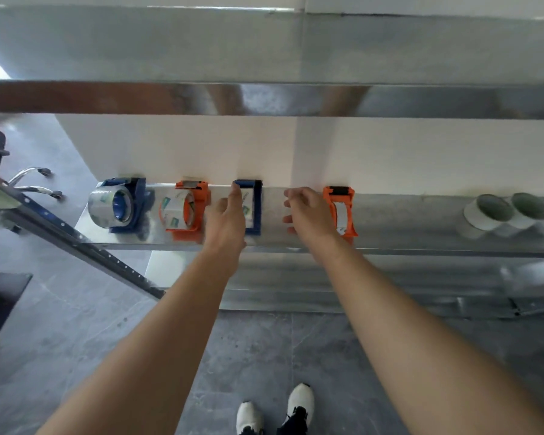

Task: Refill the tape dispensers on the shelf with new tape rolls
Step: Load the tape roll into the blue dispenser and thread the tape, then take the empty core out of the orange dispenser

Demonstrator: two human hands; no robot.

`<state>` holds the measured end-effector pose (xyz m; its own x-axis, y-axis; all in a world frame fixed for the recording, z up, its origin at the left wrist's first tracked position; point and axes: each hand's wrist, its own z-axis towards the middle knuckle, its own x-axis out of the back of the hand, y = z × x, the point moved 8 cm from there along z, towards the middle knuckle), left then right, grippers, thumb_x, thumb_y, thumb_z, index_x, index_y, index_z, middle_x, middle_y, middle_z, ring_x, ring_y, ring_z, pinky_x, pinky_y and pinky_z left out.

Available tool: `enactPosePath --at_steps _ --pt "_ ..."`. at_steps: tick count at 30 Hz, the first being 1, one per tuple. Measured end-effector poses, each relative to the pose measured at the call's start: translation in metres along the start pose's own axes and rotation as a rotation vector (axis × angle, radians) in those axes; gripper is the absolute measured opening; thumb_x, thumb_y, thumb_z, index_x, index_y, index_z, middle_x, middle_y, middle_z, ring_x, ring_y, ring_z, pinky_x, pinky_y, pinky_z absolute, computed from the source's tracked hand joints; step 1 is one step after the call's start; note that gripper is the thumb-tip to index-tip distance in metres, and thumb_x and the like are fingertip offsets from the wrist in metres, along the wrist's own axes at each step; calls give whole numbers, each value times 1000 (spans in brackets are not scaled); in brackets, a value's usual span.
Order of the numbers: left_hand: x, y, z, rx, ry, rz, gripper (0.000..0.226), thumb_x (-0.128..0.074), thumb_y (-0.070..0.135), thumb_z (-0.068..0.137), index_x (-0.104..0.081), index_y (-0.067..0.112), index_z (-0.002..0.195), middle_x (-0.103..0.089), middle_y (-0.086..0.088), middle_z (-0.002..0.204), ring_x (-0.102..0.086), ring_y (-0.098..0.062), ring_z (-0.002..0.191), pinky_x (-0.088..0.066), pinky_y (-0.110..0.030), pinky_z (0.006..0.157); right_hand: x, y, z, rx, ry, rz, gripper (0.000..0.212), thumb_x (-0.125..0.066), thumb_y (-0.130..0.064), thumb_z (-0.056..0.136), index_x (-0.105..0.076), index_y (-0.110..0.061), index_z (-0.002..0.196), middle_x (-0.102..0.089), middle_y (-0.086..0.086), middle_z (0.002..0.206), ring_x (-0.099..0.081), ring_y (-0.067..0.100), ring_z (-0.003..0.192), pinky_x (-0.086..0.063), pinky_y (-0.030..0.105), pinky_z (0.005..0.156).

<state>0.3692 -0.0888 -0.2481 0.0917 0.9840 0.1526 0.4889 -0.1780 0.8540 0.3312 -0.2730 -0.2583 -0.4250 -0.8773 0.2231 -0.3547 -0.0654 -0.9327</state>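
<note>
Two bare forearms (157,334) reach forward from the bottom of the view to a grey metal shelf (405,221).

Item under work: a dark blue plastic tape dispenser (257,208) lies on the shelf, partly under the left hand (225,218). A clear roll with a printed label appears seated in its frame, though the hand hides most of it.

Left hand: fingers nearly straight, index finger laid on the frame's far left corner. It touches rather than grips.

Right hand (308,215): near the blue dispenser's right side but apart from it, fingers loosely bent, holding nothing.

Adjacent items:
- Just right of the right hand is an orange plastic dispenser (343,208) carrying a clear roll.
- Just left of the left hand is a second orange dispenser (186,208), loaded.
- Further left is a larger blue dispenser (123,205), loaded.
- Well to the right of the right hand is a cluster of pale spare tape rolls (487,215).

Assessment: the step appears to be seating or checking the roll in the middle blue dispenser. Whether the tape end is threaded cannot be told.

Recommendations:
- Curl the left hand round the frame to steady it.
- Bring the right hand in to press the roll fully onto its hub.
- Lead the free end under the roller toward the cutter.
- Keep fingertips clear of the blade at the far end.
- Avoid nudging the orange dispenser close beside the left hand.
</note>
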Motion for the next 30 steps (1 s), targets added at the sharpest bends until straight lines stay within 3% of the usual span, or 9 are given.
enactPosePath --at_steps 2,9,11,14,17,20,26,30 --pt "-7 -3 -4 25 -30 -17 57 -42 66 105 -62 24 137 -66 -2 126 -63 -29 118 -55 -53 103 11 -1 -6 -7 22 16 29 -44 -37 108 -64 -20 123 -66 -5 106 -70 19 94 -62 42 87" --pt "-40 -19 -26 50 -148 -23 52 -41 66 106 -65 25 127 -66 -4 129 -63 -28 118 -54 -53 104 50 14 -32 8 167 15 24 -45 -30 106 -67 -28 98 -69 -2 94 -68 17 74 -60 41 72" --pt "-49 -21 -31 49 -156 -15 55 -39 67 105 -66 24 129 -65 -4 132 -62 -29 121 -53 -54 106 63 17 -39 19 193 -1 25 -45 -31 105 -69 -24 103 -68 -3 92 -68 17 74 -61 41 74" --pt "-66 -20 -38 48 -187 1 57 -39 66 106 -66 23 132 -64 -4 137 -61 -28 125 -50 -55 110 85 22 -45 33 209 -43 28 -43 -31 108 -69 -19 109 -68 -3 92 -65 13 75 -59 29 71" --pt "-82 -17 -42 43 -191 15 57 -39 66 106 -66 24 133 -64 -4 140 -60 -29 126 -50 -54 110 106 23 -40 41 240 -72 28 -44 -36 106 -70 -27 103 -72 -4 97 -70 18 88 -61 44 85" --pt "-102 -13 -41 26 -169 33 56 -39 66 106 -66 24 132 -64 -4 138 -61 -28 126 -49 -54 110 124 29 -26 5 216 -88 31 -41 -38 107 -69 -26 112 -72 -4 102 -70 15 91 -59 39 86" --pt "-152 -20 -29 -11 -103 87 55 -38 68 105 -67 30 133 -64 -3 141 -59 -28 129 -44 -55 116 155 58 15 -39 123 -97 41 -36 -58 90 -67 -35 104 -72 -10 102 -73 19 94 -60 51 88" --pt "-180 -24 -27 -26 -67 104 50 -38 61 109 -66 30 136 -61 -1 143 -57 -28 131 -43 -53 117 169 73 34 -62 67 -107 38 -38 -52 95 -67 -32 107 -70 -9 102 -70 20 96 -59 53 90"
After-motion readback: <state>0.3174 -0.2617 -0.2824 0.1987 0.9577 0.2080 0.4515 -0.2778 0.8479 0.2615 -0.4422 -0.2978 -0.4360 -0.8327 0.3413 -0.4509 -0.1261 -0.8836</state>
